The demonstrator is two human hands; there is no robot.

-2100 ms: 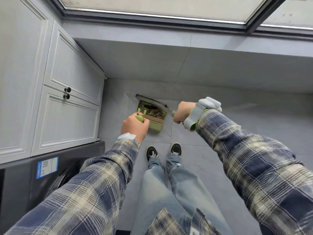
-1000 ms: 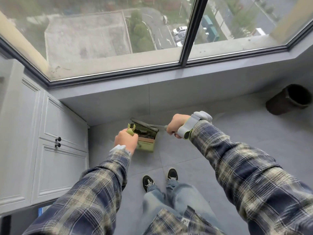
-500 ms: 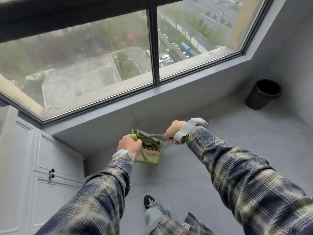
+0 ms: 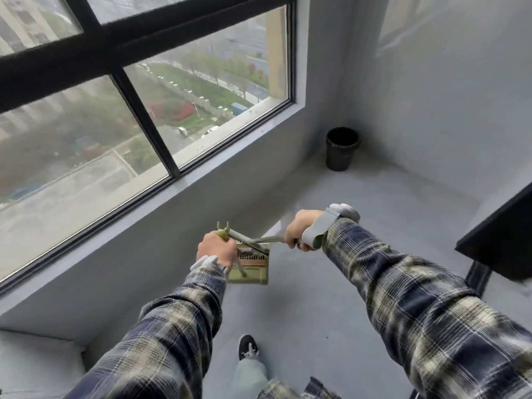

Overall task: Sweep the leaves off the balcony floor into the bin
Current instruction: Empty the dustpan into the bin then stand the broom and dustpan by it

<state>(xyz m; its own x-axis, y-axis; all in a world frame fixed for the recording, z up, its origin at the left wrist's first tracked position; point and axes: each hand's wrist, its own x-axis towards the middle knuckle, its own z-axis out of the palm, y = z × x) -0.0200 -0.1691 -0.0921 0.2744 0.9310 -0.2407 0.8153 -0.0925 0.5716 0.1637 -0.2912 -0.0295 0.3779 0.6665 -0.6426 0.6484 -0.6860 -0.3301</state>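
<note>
the bin (image 4: 342, 149), a dark round container, stands upright on the balcony floor (image 4: 316, 298) in the far corner where two grey walls meet. the window (image 4: 144, 116), with a black frame, runs left of the bin and above it. the dustpan (image 4: 253, 272), olive green, is well apart from the bin, nearer the camera and to the bin's left, and is held clear of the floor. its contents are too small to tell. a comb strip of reddish teeth crosses its inside. the left hand (image 4: 216, 251) is clenched round the top of the dustpan's upright handle, whose green two-pronged tip shows above the knuckles. the right hand (image 4: 299, 230), on the side of the dustpan nearer the bin, is clenched round the grey shaft of the broom (image 4: 263, 240). the shaft runs from that fist towards the left hand, and the broom's long head lies across the dustpan's upper edge, touching it. both wrists carry a pale strap-on device, and both sleeves are dark plaid. one black shoe (image 4: 248, 347) stands on the floor, nearer the camera than the dustpan and far from the bin. a dark top (image 4: 501, 240) on a dark leg projects in from the right, nearer the camera than the bin.
</note>
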